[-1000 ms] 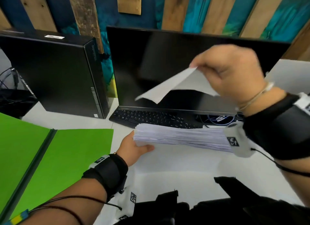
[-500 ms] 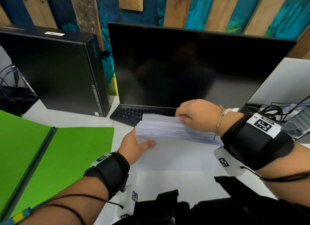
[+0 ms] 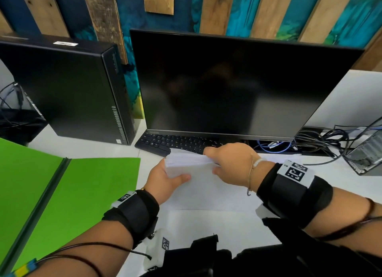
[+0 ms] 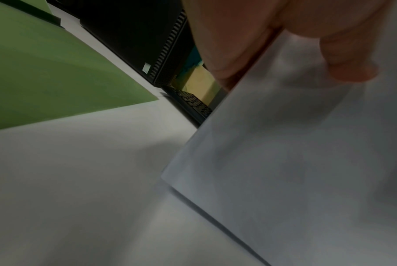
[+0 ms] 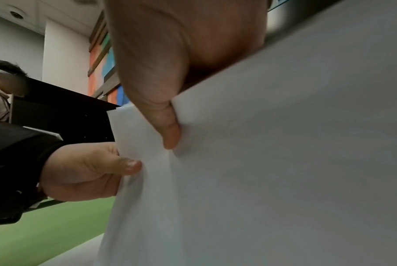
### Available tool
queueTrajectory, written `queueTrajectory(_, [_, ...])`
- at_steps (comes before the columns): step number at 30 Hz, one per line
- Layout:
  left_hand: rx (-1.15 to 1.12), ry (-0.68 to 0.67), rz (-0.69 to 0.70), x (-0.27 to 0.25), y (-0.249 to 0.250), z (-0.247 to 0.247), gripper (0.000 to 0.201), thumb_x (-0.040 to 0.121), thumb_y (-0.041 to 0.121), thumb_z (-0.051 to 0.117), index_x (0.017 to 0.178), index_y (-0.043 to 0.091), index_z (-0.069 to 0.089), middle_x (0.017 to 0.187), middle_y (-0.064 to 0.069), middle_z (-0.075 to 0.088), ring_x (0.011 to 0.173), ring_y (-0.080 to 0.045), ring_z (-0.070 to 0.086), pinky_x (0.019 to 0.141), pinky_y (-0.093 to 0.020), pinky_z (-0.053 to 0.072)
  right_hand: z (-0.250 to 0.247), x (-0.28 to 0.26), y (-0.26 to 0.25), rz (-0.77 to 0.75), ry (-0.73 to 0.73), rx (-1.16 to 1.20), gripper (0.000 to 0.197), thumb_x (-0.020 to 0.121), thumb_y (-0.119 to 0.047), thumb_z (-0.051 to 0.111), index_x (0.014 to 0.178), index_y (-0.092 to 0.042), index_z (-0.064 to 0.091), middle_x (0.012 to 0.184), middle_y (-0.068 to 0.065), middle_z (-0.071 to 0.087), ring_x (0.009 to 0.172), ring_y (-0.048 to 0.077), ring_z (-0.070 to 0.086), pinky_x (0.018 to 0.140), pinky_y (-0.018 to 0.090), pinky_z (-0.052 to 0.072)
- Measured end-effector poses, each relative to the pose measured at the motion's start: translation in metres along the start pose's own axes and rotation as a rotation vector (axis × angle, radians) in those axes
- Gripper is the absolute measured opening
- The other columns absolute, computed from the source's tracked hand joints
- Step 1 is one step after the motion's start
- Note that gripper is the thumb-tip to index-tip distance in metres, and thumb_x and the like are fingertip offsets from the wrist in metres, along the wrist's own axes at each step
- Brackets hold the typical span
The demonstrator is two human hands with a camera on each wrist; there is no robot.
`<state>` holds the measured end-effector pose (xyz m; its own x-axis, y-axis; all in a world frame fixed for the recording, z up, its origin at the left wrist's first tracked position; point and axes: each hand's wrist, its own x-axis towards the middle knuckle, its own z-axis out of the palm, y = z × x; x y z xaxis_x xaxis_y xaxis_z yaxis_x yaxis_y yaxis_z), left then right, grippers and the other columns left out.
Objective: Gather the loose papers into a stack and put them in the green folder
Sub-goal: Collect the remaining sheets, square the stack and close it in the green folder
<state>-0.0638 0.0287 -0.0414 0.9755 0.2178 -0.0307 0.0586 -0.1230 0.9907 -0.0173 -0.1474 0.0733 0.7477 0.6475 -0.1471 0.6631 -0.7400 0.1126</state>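
Both hands, L hand (image 3: 165, 179) & R hand (image 3: 231, 165), grip paper stack (image 3: 188, 164) between them.

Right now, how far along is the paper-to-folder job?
Done: the papers are gathered into one stack. In hand: left hand grips its left end, thumb on top; right hand grips it from the right, above the desk. Left: the green folder lies open beside the left hand, nothing visible on it; the stack has yet to go in, then close it.
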Motion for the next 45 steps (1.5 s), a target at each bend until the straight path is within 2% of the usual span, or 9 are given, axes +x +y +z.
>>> queueTrajectory(5, [0.105, 0.195, -0.065, 0.005, -0.002, -0.004, 0.085, 0.041, 0.040, 0.087, 0.115, 0.030, 0.045, 0.122, 0.001, 0.052, 0.112, -0.018, 0.052, 0.096, -0.036, 0.047, -0.010, -0.007, 0.015, 0.048, 0.163, 0.123, 0.029, 0.090, -0.029, 0.051, 0.119, -0.026, 0.050, 0.097, 0.003, 0.066, 0.091, 0.028, 0.061, 0.068, 0.028, 0.038])
queueTrajectory(7, [0.027, 0.266, -0.114, 0.008, 0.003, -0.006, 0.106, 0.041, 0.030, 0.091, 0.130, 0.017, 0.035, 0.130, -0.005, 0.046, 0.115, -0.022, 0.051, 0.102, -0.039, 0.044, -0.023, -0.013, 0.027, 0.100, 0.266, 0.345, 0.025, 0.084, -0.025, 0.062, 0.109, -0.023, 0.058, 0.090, 0.004, 0.066, 0.088, 0.028, 0.061, 0.068, 0.028, 0.041])
queueTrajectory(11, [-0.302, 0.176, -0.131, 0.013, 0.019, -0.009, 0.088, 0.060, 0.016, 0.086, 0.131, 0.011, 0.033, 0.125, -0.006, 0.057, 0.104, -0.019, 0.060, 0.096, -0.037, 0.047, -0.039, -0.023, 0.048, 0.154, 0.415, 1.079, 0.030, 0.076, -0.004, 0.073, 0.092, -0.027, 0.061, 0.087, -0.004, 0.067, 0.075, 0.010, 0.067, 0.066, 0.023, 0.056])
queueTrajectory(16, [-0.477, -0.093, 0.011, 0.013, 0.055, -0.021, 0.079, 0.030, 0.038, 0.092, 0.101, 0.017, 0.065, 0.094, 0.001, 0.075, 0.087, -0.015, 0.071, 0.070, -0.025, 0.056, -0.032, -0.029, 0.057, 0.068, 0.473, 1.614, 0.041, 0.068, -0.005, 0.070, 0.104, -0.022, 0.060, 0.096, -0.004, 0.073, 0.085, 0.016, 0.071, 0.067, 0.030, 0.057])
queueTrajectory(21, [-0.290, -0.029, 0.200, 0.007, 0.090, -0.023, 0.038, 0.062, 0.003, 0.081, 0.092, 0.022, 0.067, 0.086, 0.012, 0.075, 0.083, -0.005, 0.070, 0.069, -0.017, 0.054, -0.009, -0.030, 0.055, 0.165, 0.630, 1.619, 0.038, 0.076, -0.013, 0.069, 0.107, -0.029, 0.054, 0.109, -0.004, 0.067, 0.100, 0.019, 0.066, 0.081, 0.038, 0.055])
queueTrajectory(27, [-0.110, 0.212, 0.300, -0.007, 0.075, -0.003, 0.024, 0.073, 0.005, 0.075, 0.081, 0.025, 0.065, 0.070, 0.022, 0.069, 0.072, 0.014, 0.064, 0.065, -0.003, 0.046, 0.021, -0.036, 0.028, 0.342, 0.892, 1.472, 0.033, 0.086, -0.001, 0.062, 0.096, -0.032, 0.054, 0.098, -0.010, 0.064, 0.092, 0.012, 0.063, 0.085, 0.033, 0.050])
queueTrajectory(34, [-0.182, -0.005, 0.196, -0.007, 0.059, -0.011, 0.066, 0.048, 0.020, 0.085, 0.108, 0.006, 0.064, 0.096, 0.002, 0.074, 0.090, -0.009, 0.070, 0.074, -0.018, 0.054, 0.048, -0.056, 0.035, 0.246, 0.840, 1.736, 0.071, 0.060, -0.020, 0.084, 0.118, 0.001, 0.049, 0.110, 0.022, 0.063, 0.098, 0.025, 0.065, 0.079, 0.030, 0.055])
queueTrajectory(40, [-0.132, -0.133, 0.172, 0.001, 0.068, -0.013, 0.068, 0.043, 0.021, 0.085, 0.107, 0.012, 0.064, 0.099, 0.002, 0.074, 0.094, -0.012, 0.069, 0.077, -0.023, 0.055, 0.023, -0.063, 0.054, 0.133, 0.796, 1.669, 0.050, 0.058, 0.008, 0.078, 0.086, -0.021, 0.049, 0.072, -0.016, 0.061, 0.066, 0.001, 0.060, 0.058, 0.015, 0.050])
queueTrajectory(45, [-0.118, -0.113, 0.139, 0.003, 0.070, -0.014, 0.060, 0.048, 0.022, 0.085, 0.104, 0.022, 0.066, 0.105, -0.001, 0.073, 0.097, -0.016, 0.069, 0.086, -0.036, 0.056, 0.007, -0.060, 0.052, 0.283, 0.856, 1.192, 0.058, 0.063, -0.011, 0.084, 0.101, -0.032, 0.046, 0.102, -0.015, 0.051, 0.090, 0.000, 0.055, 0.078, 0.017, 0.048])
